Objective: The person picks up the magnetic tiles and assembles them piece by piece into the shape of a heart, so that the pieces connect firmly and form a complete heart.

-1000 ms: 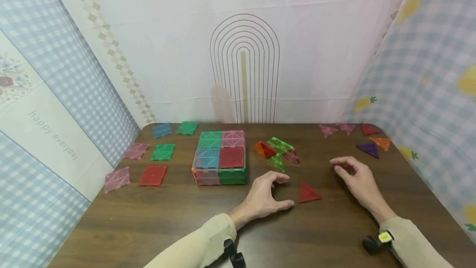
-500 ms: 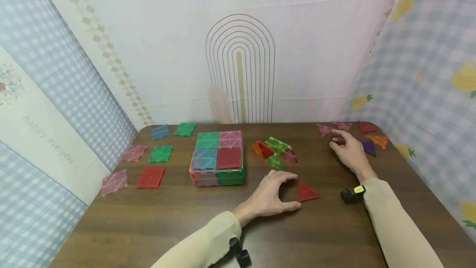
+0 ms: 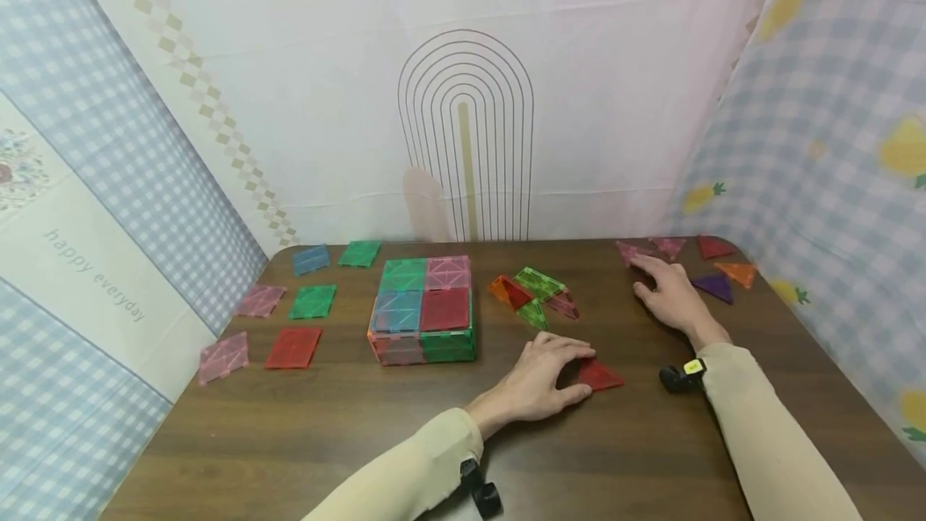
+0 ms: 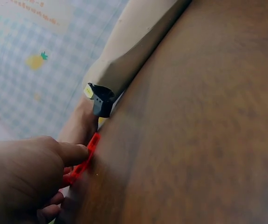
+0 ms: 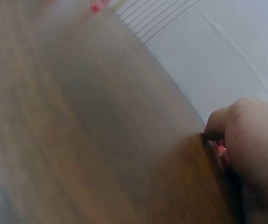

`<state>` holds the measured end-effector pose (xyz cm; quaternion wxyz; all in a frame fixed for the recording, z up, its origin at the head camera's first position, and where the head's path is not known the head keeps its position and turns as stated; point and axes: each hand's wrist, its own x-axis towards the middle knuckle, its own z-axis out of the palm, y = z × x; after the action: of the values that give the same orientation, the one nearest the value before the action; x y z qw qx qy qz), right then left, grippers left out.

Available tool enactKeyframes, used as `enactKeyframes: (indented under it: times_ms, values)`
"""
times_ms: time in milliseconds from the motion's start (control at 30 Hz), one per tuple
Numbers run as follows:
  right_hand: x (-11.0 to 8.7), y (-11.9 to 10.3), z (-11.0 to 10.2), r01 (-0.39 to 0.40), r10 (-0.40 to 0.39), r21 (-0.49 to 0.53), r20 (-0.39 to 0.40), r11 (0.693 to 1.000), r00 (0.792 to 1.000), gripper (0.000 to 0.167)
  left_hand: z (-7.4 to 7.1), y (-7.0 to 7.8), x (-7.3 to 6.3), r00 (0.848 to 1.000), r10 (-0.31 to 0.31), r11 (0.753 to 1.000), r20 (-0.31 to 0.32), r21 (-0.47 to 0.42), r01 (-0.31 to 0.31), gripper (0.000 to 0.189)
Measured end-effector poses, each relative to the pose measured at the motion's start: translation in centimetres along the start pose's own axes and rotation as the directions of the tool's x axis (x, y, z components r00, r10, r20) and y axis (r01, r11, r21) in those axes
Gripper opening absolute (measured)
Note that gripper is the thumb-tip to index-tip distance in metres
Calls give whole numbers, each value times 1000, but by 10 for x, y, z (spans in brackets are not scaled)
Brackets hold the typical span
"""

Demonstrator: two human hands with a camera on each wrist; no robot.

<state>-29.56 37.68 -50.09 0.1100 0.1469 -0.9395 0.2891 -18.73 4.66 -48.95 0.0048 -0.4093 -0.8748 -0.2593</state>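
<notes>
My left hand (image 3: pixel 538 380) grips a red triangular magnetic tile (image 3: pixel 602 376) at its left side. In the left wrist view, the thumb lies against the red tile's (image 4: pixel 88 158) near edge, and the fingers are on its far side. Farther back on the right, my right hand (image 3: pixel 673 292) reaches to a pink triangular tile (image 3: pixel 626 251), fingertips right at it and thumb spread apart. A sliver of pink tile (image 5: pixel 220 148) shows beside the right hand (image 5: pixel 255 144) in the right wrist view; the fingers hide the rest.
A low box of coloured square tiles (image 3: pixel 423 312) stands left of centre. Behind the left hand lies a cluster of small triangles (image 3: pixel 535 292). Loose squares, including a red one (image 3: pixel 292 347), lie left. Pink (image 3: pixel 669 245), red (image 3: pixel 714 247), orange (image 3: pixel 736 273) and purple (image 3: pixel 716 288) triangles lie right.
My left hand has moved right and taken hold of the red triangle. The right hand has moved back across the table to the pink triangle.
</notes>
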Motion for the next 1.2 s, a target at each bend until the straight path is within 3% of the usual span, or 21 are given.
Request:
enactKeyframes:
  times_ms: [167, 333, 500, 600, 700, 867, 967, 1100, 1200]
  values:
    - [-8, -4, 6, -16, 17, 14, -41, 1000, 999, 48, 1, -6, -5, 999, 21, 994, -32, -105, -24, 51]
    - [-18, -6, 7, -15, 16, 13, -129, 1000, 991, 28, -1, -12, -11, 993, 68, 952, -101, -291, -95, 52]
    - [-23, -5, 3, 5, -1, 28, -129, 1000, 992, 11, -2, -15, -20, 985, 82, 933, -150, -336, -129, 65]
    - [-25, -10, 1, 11, -8, 38, -90, 999, 996, 14, -2, -18, -24, 982, 72, 923, -172, -361, -131, 76]
    - [-31, -15, 0, -4, 7, 58, -52, 998, 999, 29, -1, -20, -26, 983, 45, 910, -181, -399, -115, 82]
    - [-44, -22, -1, -14, 24, 133, -70, 991, 997, 53, -3, -22, -27, 982, -19, 909, -186, -412, -61, 50]
    - [-50, -26, -1, 11, 9, 180, -111, 984, 994, 40, -4, -22, -28, 978, -52, 913, -201, -406, -34, 27]
    - [-56, -31, -1, 92, -63, 292, -108, 952, 992, 19, -6, -21, -28, 971, -101, 902, -219, -433, -4, 20]
    - [-64, -36, -1, 138, -108, 385, -97, 913, 989, 21, -5, -21, -27, 966, -118, 907, -232, -422, 9, 18]
